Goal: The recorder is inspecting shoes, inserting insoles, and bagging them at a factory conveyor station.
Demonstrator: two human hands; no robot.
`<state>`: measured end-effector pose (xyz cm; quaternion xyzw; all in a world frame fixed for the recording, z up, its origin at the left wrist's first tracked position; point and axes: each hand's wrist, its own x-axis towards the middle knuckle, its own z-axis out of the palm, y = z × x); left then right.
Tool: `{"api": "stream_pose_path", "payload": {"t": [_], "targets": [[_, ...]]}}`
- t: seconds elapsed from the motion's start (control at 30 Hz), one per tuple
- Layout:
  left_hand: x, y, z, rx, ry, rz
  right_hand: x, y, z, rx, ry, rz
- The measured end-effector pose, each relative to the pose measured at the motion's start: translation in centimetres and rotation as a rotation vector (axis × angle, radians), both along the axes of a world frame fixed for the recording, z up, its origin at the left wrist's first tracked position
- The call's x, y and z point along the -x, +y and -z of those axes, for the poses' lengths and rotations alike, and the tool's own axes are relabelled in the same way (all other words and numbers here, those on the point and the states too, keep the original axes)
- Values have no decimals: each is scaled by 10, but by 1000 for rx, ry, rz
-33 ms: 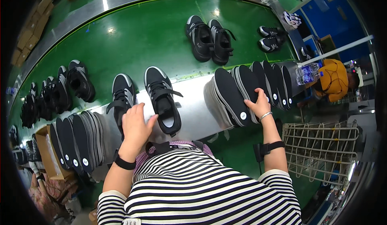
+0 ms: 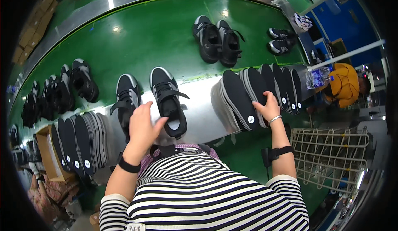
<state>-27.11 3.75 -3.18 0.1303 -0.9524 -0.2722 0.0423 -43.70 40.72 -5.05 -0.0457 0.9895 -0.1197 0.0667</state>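
Note:
My left hand (image 2: 145, 125), fingers stretched and thumb spread, is beside a black-and-grey sneaker (image 2: 127, 91) and partly covers its heel end. Whether it touches that sneaker I cannot tell. The matching sneaker (image 2: 169, 102), with a strap across it and a pale inside, stands just right of my thumb. My right hand (image 2: 269, 108) lies at stacks of black insoles, thumb and forefinger apart over an insole (image 2: 257, 84) with grey layers beneath. Another leaning insole stack (image 2: 236, 94), with a white round label at its heel, is left of that hand.
More insole stacks (image 2: 85, 140) lean at the left beside a cardboard box (image 2: 45, 148). Black sneakers (image 2: 83, 79) line the green belt (image 2: 149, 32), with another pair (image 2: 207, 40) farther back. Water bottles (image 2: 317, 77), a wire rack (image 2: 327, 152) and a person in orange (image 2: 345, 84) are at right.
My left hand has shifted slightly up and right, its thumb nearer the right-hand sneaker. My right hand stays at the insoles, almost unmoved. The view has tilted a little.

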Motion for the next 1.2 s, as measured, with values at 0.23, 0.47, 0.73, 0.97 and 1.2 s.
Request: {"api": "stream_pose_path", "payload": {"t": [0.23, 0.47, 0.73, 0.97, 1.2], "targets": [[32, 30, 25, 77, 104, 117, 11, 4, -1, 63, 60, 51], [41, 13, 19, -309, 49, -94, -8, -41, -64, 945, -195, -36], [48, 14, 19, -135, 134, 28, -50, -134, -87, 723, -1120, -249], [54, 11, 31, -510, -33, -168, -54, -176, -81, 631, -1201, -216], [58, 3, 28, -638, -142, -187, -53, -168, -83, 553, -1183, -275]]}}
